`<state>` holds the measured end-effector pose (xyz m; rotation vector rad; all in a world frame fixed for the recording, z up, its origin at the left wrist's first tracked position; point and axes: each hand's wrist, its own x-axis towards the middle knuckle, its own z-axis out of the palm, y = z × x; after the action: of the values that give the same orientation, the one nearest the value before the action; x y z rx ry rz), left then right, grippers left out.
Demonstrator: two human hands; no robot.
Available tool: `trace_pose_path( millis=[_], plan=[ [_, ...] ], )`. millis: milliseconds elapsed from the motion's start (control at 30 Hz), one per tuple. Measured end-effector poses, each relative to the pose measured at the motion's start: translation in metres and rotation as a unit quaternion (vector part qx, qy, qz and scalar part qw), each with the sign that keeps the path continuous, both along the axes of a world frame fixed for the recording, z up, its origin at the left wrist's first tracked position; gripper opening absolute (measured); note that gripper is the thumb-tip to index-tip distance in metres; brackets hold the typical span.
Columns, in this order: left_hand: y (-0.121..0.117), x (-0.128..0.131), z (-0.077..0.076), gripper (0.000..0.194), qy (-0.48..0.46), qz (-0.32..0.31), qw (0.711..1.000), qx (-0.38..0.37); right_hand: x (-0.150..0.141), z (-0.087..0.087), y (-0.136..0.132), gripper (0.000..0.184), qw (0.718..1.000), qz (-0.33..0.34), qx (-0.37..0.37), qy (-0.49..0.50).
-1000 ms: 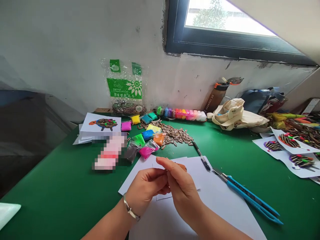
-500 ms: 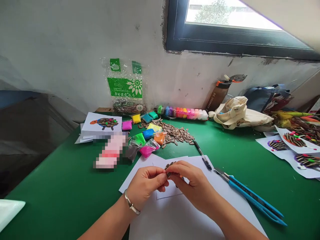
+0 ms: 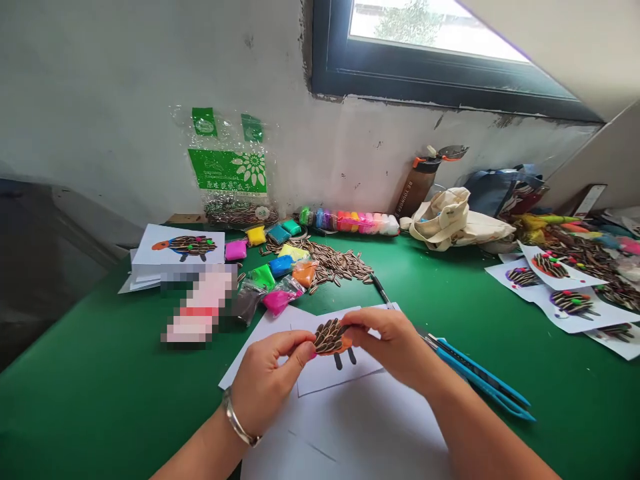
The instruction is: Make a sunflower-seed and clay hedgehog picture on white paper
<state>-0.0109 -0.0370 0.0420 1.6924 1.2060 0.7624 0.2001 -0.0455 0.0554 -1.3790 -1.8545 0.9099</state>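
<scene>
Between my fingertips, above the white paper point(image 3: 350, 413), is an orange clay piece covered with overlapping sunflower seeds point(image 3: 329, 335). My left hand point(image 3: 273, 373), with a silver bangle on its wrist, pinches the left end between thumb and forefinger. At the right end, my right hand point(image 3: 393, 337) grips the edge, its thumb and fingers closed; part of the piece is hidden there. Just below the piece, two short dark leg shapes point(image 3: 338, 361) lie on a smaller sheet with a drawn or cut edge.
Small bags of coloured clay point(image 3: 281, 265) and a pile of sunflower seeds point(image 3: 337, 260) lie beyond the paper. A pen point(image 3: 381, 290) and a blue utility knife point(image 3: 483, 380) are on the right. Finished seed pictures point(image 3: 570, 303) lie far right, a turtle picture point(image 3: 183, 247) at left.
My hands have moved apart from cupping the piece to holding it by its two ends. Its seeded top now faces me, and the dark legs beneath show. The view has shifted slightly.
</scene>
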Motion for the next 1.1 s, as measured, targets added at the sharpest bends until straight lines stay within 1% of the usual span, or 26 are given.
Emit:
trace_pose_path(
  millis=[33,67,100,133,167,200,267,333,400,500,567,667,767,833,933,1000,1067,1100],
  plan=[
    [0.0,-0.002,-0.004,0.026,0.041,-0.001,0.996,0.076,0.006,-0.003,0.002,0.02,0.999,-0.034,0.013,-0.026],
    [0.0,-0.003,-0.008,0.029,0.078,-0.01,0.986,0.149,0.012,-0.006,0.004,0.019,0.997,-0.053,0.023,-0.05],
    [0.001,-0.004,-0.014,0.033,0.117,-0.032,0.971,0.204,0.017,-0.009,0.006,0.019,0.996,-0.06,0.028,-0.065],
    [0.001,-0.004,-0.02,0.041,0.161,-0.052,0.957,0.237,0.02,-0.013,0.007,0.019,0.995,-0.059,0.031,-0.075],
    [0.002,-0.004,-0.025,0.049,0.206,-0.072,0.944,0.249,0.023,-0.017,0.007,0.019,0.995,-0.053,0.031,-0.078],
    [0.003,-0.004,-0.03,0.055,0.248,-0.089,0.932,0.247,0.024,-0.022,0.007,0.019,0.995,-0.046,0.03,-0.078],
    [0.004,-0.002,-0.036,0.062,0.311,-0.108,0.917,0.226,0.024,-0.031,0.007,0.018,0.996,-0.04,0.023,-0.072],
    [0.005,0.001,-0.037,0.064,0.348,-0.113,0.91,0.197,0.022,-0.04,0.008,0.016,0.998,-0.046,0.006,-0.035],
    [0.006,0.002,-0.033,0.064,0.365,-0.117,0.908,0.171,0.019,-0.05,0.01,0.015,0.996,-0.078,-0.024,0.032],
    [0.007,0.003,-0.026,0.061,0.385,-0.124,0.903,0.147,0.015,-0.06,0.014,0.018,0.977,-0.165,-0.062,0.12],
    [0.007,0.003,-0.022,0.058,0.396,-0.125,0.899,0.141,0.012,-0.063,0.016,0.022,0.965,-0.205,-0.066,0.148],
    [0.009,0.001,-0.018,0.056,0.409,-0.118,0.895,0.134,0.006,-0.064,0.015,0.024,0.955,-0.234,-0.056,0.176],
    [0.011,-0.001,-0.019,0.055,0.414,-0.108,0.894,0.129,-0.004,-0.062,0.011,0.027,0.942,-0.256,-0.052,0.21],
    [0.012,-0.003,-0.022,0.058,0.409,-0.108,0.897,0.13,-0.012,-0.061,0.009,0.029,0.938,-0.253,-0.056,0.232],
    [0.012,-0.006,-0.025,0.065,0.407,-0.114,0.896,0.134,-0.019,-0.059,0.007,0.029,0.937,-0.216,-0.078,0.264],
    [0.012,-0.006,-0.026,0.065,0.414,-0.118,0.893,0.134,-0.019,-0.057,0.008,0.028,0.939,-0.19,-0.099,0.27],
    [0.012,-0.006,-0.025,0.065,0.42,-0.124,0.89,0.131,-0.016,-0.057,0.008,0.023,0.949,-0.18,-0.1,0.24],
    [0.012,-0.006,-0.025,0.065,0.422,-0.125,0.888,0.129,-0.014,-0.058,0.007,0.02,0.957,-0.18,-0.087,0.209]
  ],
)
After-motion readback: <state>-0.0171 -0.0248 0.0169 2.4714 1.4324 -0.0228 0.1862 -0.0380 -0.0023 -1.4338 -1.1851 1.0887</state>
